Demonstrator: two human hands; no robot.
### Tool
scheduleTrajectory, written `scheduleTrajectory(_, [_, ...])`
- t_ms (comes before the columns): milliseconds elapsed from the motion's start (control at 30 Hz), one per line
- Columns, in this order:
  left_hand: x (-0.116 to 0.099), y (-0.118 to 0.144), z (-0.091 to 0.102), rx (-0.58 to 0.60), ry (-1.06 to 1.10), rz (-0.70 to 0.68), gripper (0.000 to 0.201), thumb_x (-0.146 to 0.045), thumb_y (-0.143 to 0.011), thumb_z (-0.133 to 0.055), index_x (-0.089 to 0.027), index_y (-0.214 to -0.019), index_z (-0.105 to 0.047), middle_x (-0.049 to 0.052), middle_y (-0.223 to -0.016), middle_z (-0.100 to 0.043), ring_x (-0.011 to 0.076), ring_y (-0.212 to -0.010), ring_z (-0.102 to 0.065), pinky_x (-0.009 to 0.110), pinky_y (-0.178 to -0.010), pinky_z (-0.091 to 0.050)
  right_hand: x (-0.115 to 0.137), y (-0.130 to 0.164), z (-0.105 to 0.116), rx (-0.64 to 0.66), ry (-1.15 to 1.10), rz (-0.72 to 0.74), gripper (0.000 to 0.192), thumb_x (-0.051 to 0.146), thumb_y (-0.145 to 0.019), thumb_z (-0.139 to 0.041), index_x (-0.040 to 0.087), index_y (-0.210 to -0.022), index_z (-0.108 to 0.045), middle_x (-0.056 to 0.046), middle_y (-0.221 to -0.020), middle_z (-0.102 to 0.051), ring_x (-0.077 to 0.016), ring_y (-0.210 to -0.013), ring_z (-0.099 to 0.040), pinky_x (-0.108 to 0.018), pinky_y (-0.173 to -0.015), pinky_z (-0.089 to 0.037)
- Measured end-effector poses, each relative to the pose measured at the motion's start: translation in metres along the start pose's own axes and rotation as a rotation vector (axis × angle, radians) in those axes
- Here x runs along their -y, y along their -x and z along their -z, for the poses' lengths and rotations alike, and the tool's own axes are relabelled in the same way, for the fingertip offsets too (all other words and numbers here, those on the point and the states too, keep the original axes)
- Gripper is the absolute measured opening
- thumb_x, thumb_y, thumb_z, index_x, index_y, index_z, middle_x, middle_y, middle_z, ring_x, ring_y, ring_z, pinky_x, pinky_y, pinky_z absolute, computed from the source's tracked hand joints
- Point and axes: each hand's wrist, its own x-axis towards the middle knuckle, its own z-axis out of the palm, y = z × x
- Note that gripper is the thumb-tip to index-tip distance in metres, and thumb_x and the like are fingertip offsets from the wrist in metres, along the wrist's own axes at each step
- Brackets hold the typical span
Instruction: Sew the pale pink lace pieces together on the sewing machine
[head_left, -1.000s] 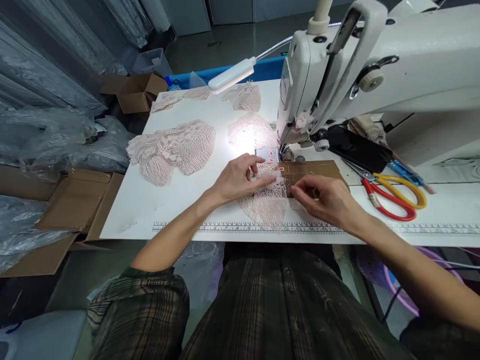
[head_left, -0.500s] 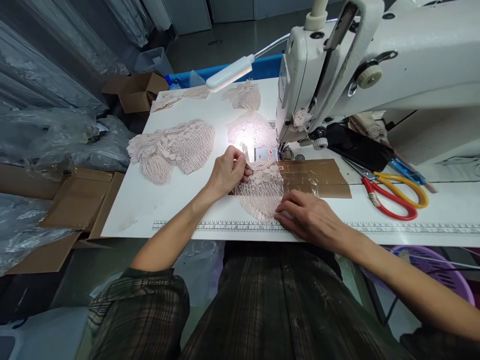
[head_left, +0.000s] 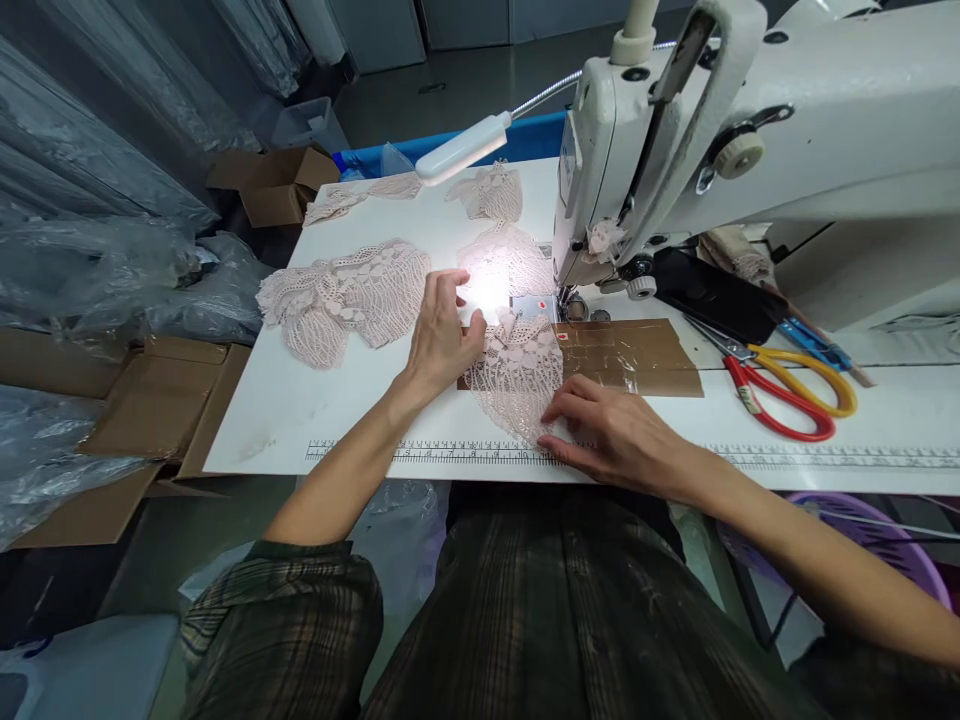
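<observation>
A pale pink lace piece [head_left: 517, 375] lies in front of the sewing machine's needle area, partly over a brown taped strip [head_left: 637, 360]. At its upper left corner is my left hand [head_left: 442, 340], open, thumb and fingers spread apart under the bright light. My right hand [head_left: 615, 435] rests by the lace's lower right edge, its fingertips touching that edge. Thumb and fingers are apart there, with nothing gripped between them. Another lace piece [head_left: 517, 258] lies behind, beside the presser foot [head_left: 564, 300], partly washed out by glare.
The white sewing machine [head_left: 600, 170] stands at the right, with a lit lamp [head_left: 461, 150] on a bendy arm. Scissors [head_left: 787, 390] with red and yellow handles lie right of the strip. More lace [head_left: 345, 300] lies left. A printed ruler [head_left: 450, 453] runs along the front edge.
My left hand has let go of the lace's upper corner and opened, moving slightly left. My right hand's thumb and fingers have spread at the lace's lower edge. The lace has shifted slightly left.
</observation>
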Motion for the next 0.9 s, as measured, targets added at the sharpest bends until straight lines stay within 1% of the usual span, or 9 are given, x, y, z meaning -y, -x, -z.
scheduleTrajectory(67, [0.000,0.001,-0.001,-0.088,-0.089,-0.230,0.024,-0.009,-0.083,-0.055,-0.019,-0.104,-0.058,0.010,-0.113,-0.068,0.0184,-0.092,-0.067,0.030,-0.065,-0.058,-0.002,-0.008,0.002,-0.083,0.023,0.015,0.031,0.040,-0.101,-0.052,0.014,-0.109,-0.068,-0.013,-0.104,-0.067,-0.0207,-0.082,-0.062,-0.035,-0.070,-0.052])
scheduleTrajectory(100, [0.000,0.002,-0.001,-0.063,-0.076,-0.348,0.021,-0.009,-0.083,-0.053,-0.020,-0.100,-0.059,0.008,-0.104,-0.069,0.0176,-0.088,-0.067,0.030,-0.064,-0.057,-0.004,-0.013,0.003,-0.139,0.050,0.032,0.032,0.038,-0.102,-0.050,0.013,-0.115,-0.067,-0.015,-0.110,-0.067,-0.0235,-0.091,-0.063,-0.038,-0.077,-0.054])
scheduleTrajectory(200, [-0.003,0.007,-0.002,0.189,0.047,-0.663,0.014,-0.014,-0.084,-0.053,-0.019,-0.093,-0.062,0.003,-0.087,-0.070,0.0163,-0.080,-0.067,0.030,-0.065,-0.057,-0.016,-0.025,0.001,-0.204,0.175,0.057,0.038,0.030,-0.103,-0.045,0.011,-0.130,-0.062,-0.019,-0.127,-0.066,-0.0312,-0.113,-0.059,-0.049,-0.093,-0.051])
scheduleTrajectory(300, [-0.007,0.012,0.000,0.420,0.011,-0.813,0.023,-0.028,-0.088,-0.058,-0.017,-0.106,-0.066,0.008,-0.106,-0.073,0.0210,-0.091,-0.069,0.038,-0.077,-0.059,-0.034,-0.026,-0.002,-0.123,0.281,-0.032,0.040,0.027,-0.102,-0.042,0.013,-0.134,-0.062,-0.019,-0.136,-0.063,-0.0355,-0.120,-0.055,-0.055,-0.096,-0.047])
scheduleTrajectory(400, [-0.012,0.019,0.009,0.502,-0.179,-0.802,0.034,-0.036,-0.093,-0.057,-0.013,-0.118,-0.064,0.016,-0.126,-0.069,0.0286,-0.104,-0.068,0.049,-0.087,-0.057,-0.045,-0.020,-0.003,-0.090,0.279,-0.076,0.044,0.028,-0.103,-0.040,0.014,-0.140,-0.059,-0.016,-0.144,-0.059,-0.0351,-0.126,-0.052,-0.054,-0.099,-0.044])
scheduleTrajectory(500, [-0.017,0.031,0.020,0.520,-0.260,-0.764,0.035,-0.036,-0.099,-0.054,-0.011,-0.123,-0.061,0.018,-0.132,-0.066,0.0300,-0.110,-0.067,0.049,-0.089,-0.057,-0.046,-0.016,-0.003,-0.087,0.248,-0.077,0.045,0.030,-0.104,-0.039,0.014,-0.142,-0.057,-0.015,-0.147,-0.057,-0.0354,-0.127,-0.051,-0.055,-0.098,-0.044])
scheduleTrajectory(600, [-0.020,0.043,0.025,0.530,-0.097,-0.803,0.029,-0.036,-0.100,-0.058,-0.015,-0.120,-0.063,0.013,-0.121,-0.072,0.0234,-0.103,-0.070,0.040,-0.085,-0.059,-0.043,-0.018,-0.002,-0.062,0.192,-0.049,0.044,0.032,-0.102,-0.041,0.016,-0.140,-0.059,-0.014,-0.145,-0.059,-0.0370,-0.125,-0.052,-0.061,-0.097,-0.045])
scheduleTrajectory(700, [-0.021,0.048,0.022,0.559,0.119,-0.801,0.015,-0.029,-0.099,-0.062,-0.017,-0.106,-0.068,0.010,-0.105,-0.076,0.0179,-0.092,-0.072,0.033,-0.080,-0.060,-0.046,-0.025,0.001,-0.048,0.112,0.005,0.042,0.033,-0.101,-0.043,0.018,-0.136,-0.062,-0.015,-0.139,-0.062,-0.0359,-0.123,-0.054,-0.062,-0.098,-0.047])
scheduleTrajectory(900, [-0.023,0.040,0.017,0.640,0.302,-0.683,0.009,-0.018,-0.097,-0.064,-0.017,-0.099,-0.073,0.011,-0.098,-0.078,0.0174,-0.090,-0.074,0.030,-0.077,-0.063,-0.063,-0.039,0.002,-0.080,0.115,0.073,0.039,0.030,-0.101,-0.042,0.020,-0.130,-0.066,-0.015,-0.131,-0.064,-0.0334,-0.120,-0.057,-0.061,-0.107,-0.044])
